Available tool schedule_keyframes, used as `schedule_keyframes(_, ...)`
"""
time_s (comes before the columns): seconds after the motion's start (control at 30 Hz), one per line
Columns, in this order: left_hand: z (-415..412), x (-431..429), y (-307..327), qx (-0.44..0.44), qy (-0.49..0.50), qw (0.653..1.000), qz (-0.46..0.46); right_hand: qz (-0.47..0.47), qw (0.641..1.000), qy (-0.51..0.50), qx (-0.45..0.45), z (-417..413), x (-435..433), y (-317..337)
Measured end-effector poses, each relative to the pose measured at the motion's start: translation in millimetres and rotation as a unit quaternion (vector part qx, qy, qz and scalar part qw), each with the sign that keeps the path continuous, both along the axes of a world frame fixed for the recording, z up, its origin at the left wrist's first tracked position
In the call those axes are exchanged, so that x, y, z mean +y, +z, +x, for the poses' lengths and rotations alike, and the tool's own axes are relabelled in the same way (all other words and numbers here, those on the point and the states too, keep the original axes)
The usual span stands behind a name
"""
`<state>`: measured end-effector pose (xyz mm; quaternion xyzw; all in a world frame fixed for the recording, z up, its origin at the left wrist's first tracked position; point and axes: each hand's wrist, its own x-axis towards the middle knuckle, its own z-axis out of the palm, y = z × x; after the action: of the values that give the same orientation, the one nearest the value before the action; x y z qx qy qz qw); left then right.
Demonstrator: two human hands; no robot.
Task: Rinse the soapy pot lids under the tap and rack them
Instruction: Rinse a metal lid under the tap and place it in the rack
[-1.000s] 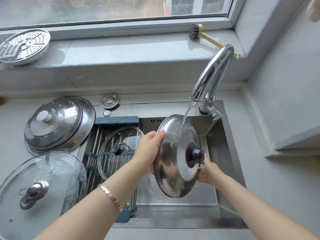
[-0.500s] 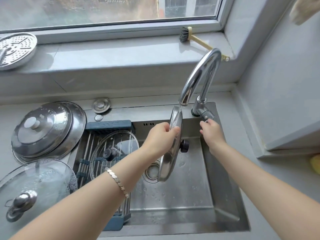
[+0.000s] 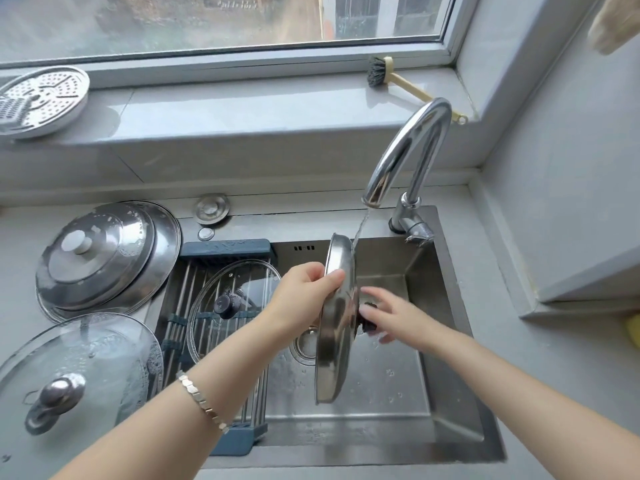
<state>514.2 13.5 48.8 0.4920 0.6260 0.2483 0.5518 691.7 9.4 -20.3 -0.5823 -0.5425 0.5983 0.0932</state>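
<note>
Grey kitchen counter [image 3: 540, 393] runs along under a wide window [image 3: 207, 22]. On the far left, two shiny steel dome lids [image 3: 104, 258] lie stacked on the counter with white soap spots on them. A big clear glass lid [image 3: 79, 368] with foam sits in front of them. I think they wait there because they have not been rinsed yet. Next comes a roll-up rack of steel bars with blue ends [image 3: 225, 249]. It lies over the left part of the deep steel sink [image 3: 398, 427], so drips can fall in. A small glass lid with a dark knob [image 3: 228, 299] lies on the rack, so that one looks done. The left hand [image 3: 304, 292] holds a round steel pot lid [image 3: 337, 341] by its rim, with its fingers curled over the edge. That lid stands on its edge over the sink, right under the curved silver tap [image 3: 405, 150]. This way the thin stream of water [image 3: 360, 226] hits the top and runs down its face. The right hand [image 3: 391, 313] is on the knob side with its fingers spread wide, holding nothing. It is blurry, and I guess it is rubbing the soap off.
</note>
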Motion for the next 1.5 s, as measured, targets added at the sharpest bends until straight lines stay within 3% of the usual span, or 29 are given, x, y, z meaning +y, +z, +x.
schedule_keyframes(0.1,-7,-6,7,-0.039,-0.001,0.999,0.002,-0.007,0.996,-0.045,0.073,-8,-23,-3)
schedule_keyframes(0.2,-15,-11,14,-0.045,0.007,0.999,0.007,0.039,0.994,-0.077,0.072,-9,-33,-4)
schedule_keyframes(0.4,-42,-32,-1,0.104,-0.009,0.994,0.012,0.091,0.991,-0.092,-0.028,-13,-47,-12)
schedule_keyframes(0.57,-76,-66,-31,0.197,-0.047,0.977,-0.064,0.188,0.975,-0.109,-0.043,-13,-51,3)
schedule_keyframes(0.93,-124,-108,-39,0.212,0.047,0.973,-0.077,0.161,0.979,-0.032,-0.121,-36,-56,15)
schedule_keyframes(1.13,-179,-112,-38,0.211,0.063,0.973,-0.068,0.288,0.944,0.016,-0.162,-105,-52,39)
schedule_keyframes(1.27,-220,-111,-38,0.211,0.066,0.974,-0.054,0.386,0.882,0.105,-0.248,-164,-40,46)
schedule_keyframes(1.33,-239,-109,-37,0.205,0.064,0.975,-0.052,0.379,0.867,0.156,-0.283,-193,-35,42)
schedule_keyframes(1.5,-281,-112,-41,0.188,0.06,0.979,-0.056,0.298,0.869,0.213,-0.334,-249,-33,7)
